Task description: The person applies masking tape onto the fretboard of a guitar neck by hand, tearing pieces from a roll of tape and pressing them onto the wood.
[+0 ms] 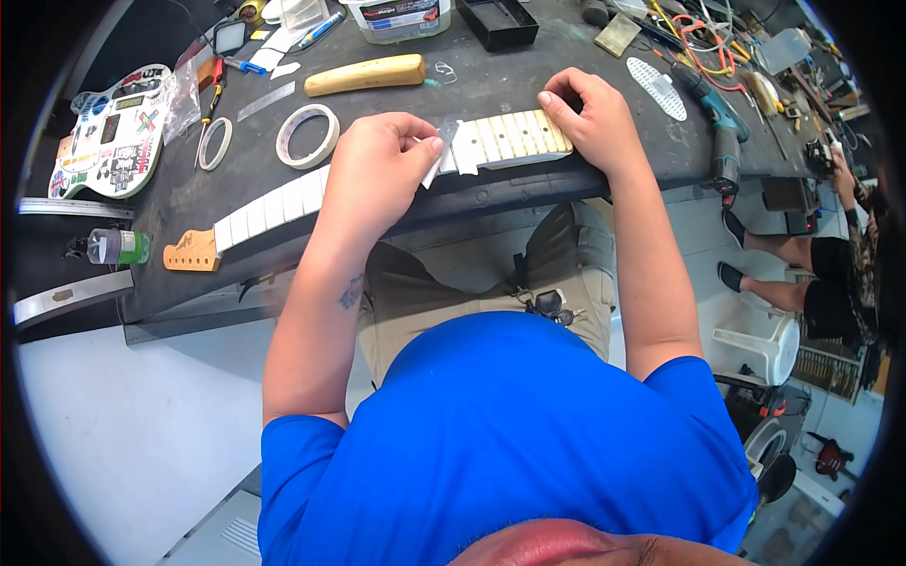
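A guitar neck [514, 134] lies along the bench's near edge, its headstock [193, 252] at the left. White tape [274, 209] covers the fretboard from the headstock to about my left hand; pale wood with dark dots shows between the frets farther right. My left hand [382, 160] is closed in a pinch over the neck, with a small white strip of tape [431, 174] at its fingertips. A small greyish piece [448, 132] beside them is unclear. My right hand [595, 123] grips the neck's right end, thumb on the fretboard and fingers curled.
Tape rolls [308, 136] and a wooden block [365, 75] lie beyond the neck. A sticker-covered guitar body [113, 132] and a spray bottle [120, 247] are at the left. A cordless tool [713, 123] and tangled tools lie right. Another person's legs [779, 269] show at far right.
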The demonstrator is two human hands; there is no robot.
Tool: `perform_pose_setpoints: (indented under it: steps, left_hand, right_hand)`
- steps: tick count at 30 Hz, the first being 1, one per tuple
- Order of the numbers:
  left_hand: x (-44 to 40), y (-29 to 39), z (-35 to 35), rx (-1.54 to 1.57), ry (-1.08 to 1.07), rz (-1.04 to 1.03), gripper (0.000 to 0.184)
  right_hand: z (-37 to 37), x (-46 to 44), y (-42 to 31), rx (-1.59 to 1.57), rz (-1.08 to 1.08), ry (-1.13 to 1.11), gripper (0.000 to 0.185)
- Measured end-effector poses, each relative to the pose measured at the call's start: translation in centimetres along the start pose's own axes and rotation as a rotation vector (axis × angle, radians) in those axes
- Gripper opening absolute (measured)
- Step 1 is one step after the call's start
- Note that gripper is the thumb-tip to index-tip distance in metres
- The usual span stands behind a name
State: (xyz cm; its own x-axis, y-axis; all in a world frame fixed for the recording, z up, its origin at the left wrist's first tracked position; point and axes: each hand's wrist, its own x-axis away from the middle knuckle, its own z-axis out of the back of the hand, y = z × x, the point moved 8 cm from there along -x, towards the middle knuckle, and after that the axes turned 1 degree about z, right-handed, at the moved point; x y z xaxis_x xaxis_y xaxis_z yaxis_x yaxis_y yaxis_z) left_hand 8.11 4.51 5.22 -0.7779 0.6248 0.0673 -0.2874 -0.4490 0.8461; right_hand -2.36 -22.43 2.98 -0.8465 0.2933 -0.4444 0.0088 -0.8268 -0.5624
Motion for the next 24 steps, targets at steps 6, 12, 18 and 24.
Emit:
perform_pose_setpoints:
  steps: [6,12,18,24]
  left_hand:
    - [4.1,2.2,-0.8,-0.170,-0.004,-0.022,0.023]
    - [6.9,3.6,-1.0,-0.158,-0.130,-0.084,0.021]
    - [1.0,2.1,3.0,-0.273,0.207,-0.198,0.019]
    - [-0.1,1.8,-0.3,-0.306,0.136,-0.542,0.014]
  right_hand:
    - [0.0,0.1,0.2,0.011,-0.005,0.005,0.025]
    - [-0.1,-0.1,0.3,0.007,-0.006,0.002,0.026]
    - [0.1,-0.1,0.4,-0.088,-0.036,0.028,0.027]
    - [1.5,0.3,2.0,-0.236,-0.144,0.144,0.030]
